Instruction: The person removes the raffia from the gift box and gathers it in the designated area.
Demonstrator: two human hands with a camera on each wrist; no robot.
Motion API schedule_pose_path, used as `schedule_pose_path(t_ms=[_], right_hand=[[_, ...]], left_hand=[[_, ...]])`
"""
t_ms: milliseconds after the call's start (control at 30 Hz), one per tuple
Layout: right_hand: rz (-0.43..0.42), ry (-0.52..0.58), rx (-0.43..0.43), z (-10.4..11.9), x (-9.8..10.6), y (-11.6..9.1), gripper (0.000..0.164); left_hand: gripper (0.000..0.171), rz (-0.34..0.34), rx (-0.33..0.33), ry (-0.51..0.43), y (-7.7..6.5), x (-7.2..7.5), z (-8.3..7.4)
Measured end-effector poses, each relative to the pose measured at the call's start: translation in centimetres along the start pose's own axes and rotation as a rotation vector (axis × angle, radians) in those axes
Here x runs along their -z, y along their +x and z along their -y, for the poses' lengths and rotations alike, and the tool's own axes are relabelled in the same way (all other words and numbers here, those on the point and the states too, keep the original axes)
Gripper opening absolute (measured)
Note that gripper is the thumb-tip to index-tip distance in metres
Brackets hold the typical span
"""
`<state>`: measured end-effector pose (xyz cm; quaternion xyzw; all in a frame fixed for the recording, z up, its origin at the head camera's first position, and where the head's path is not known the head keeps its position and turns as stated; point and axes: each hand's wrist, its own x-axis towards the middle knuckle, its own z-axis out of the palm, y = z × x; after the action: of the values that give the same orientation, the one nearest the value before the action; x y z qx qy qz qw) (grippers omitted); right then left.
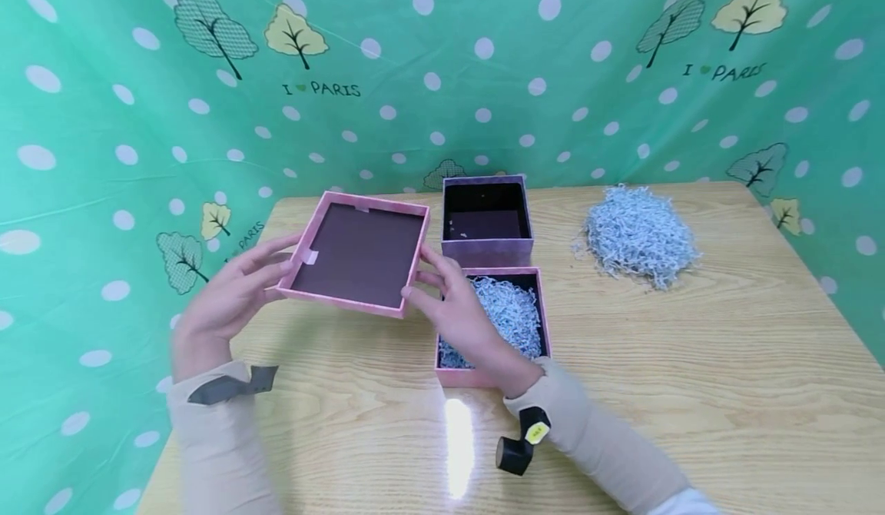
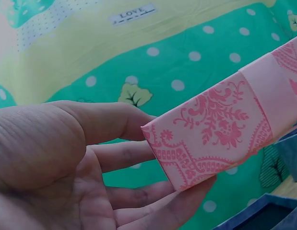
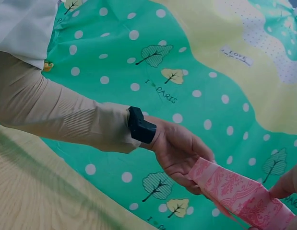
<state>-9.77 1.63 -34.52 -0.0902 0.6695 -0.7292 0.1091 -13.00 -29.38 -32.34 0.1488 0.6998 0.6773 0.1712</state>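
A square pink box lid (image 1: pixel 359 250) is held up over the left part of the table, its dark inside turned towards the head camera. My left hand (image 1: pixel 228 292) grips its left edge. On the opposite edge, my right hand (image 1: pixel 459 311) pinches the rim near the front corner. The left wrist view shows the lid's pink patterned side (image 2: pixel 210 120) between my left thumb and fingers. Below my right forearm stands a pink box (image 1: pixel 463 377), partly hidden, with blue shredded paper (image 1: pixel 510 307) inside.
Behind the pink box stands a purple box (image 1: pixel 487 252), open-topped with a few paper scraps inside. A loose pile of blue shredded paper (image 1: pixel 643 234) lies at the back right of the wooden table (image 1: pixel 691 361). A green dotted curtain (image 1: pixel 484 77) hangs behind.
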Motion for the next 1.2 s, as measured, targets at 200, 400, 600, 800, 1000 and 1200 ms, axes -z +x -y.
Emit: schedule_pose_path(t_ms=[200, 400, 600, 800, 1000, 1200], right_hand=[[-0.003, 0.011, -0.02, -0.9, -2.0, 0.1, 0.068], [0.0, 0.019, -0.086, -2.1, -3.9, 0.0, 0.073], [0.018, 0.01, -0.101, -3.2, -5.3, 0.1, 0.076], [0.032, -0.049, -0.099, -3.9, -6.3, -0.1, 0.077], [0.046, -0.122, -0.095, -5.0, -7.1, -0.4, 0.081], [0.033, -0.203, -0.132, -6.6, -7.5, -0.7, 0.081]], left_hand=[[0.046, 0.011, -0.011, -0.027, -1.7, 1.2, 1.0], [0.046, 0.003, -0.006, -0.046, -3.3, 2.4, 2.5], [0.046, -0.025, 0.065, -0.065, -4.4, 3.3, 4.4], [0.046, -0.034, 0.119, -0.085, -5.3, 3.6, 6.0], [0.045, -0.031, 0.152, -0.042, -6.0, 3.7, 7.1], [0.042, -0.055, 0.224, 0.041, -6.4, 3.7, 7.9]])
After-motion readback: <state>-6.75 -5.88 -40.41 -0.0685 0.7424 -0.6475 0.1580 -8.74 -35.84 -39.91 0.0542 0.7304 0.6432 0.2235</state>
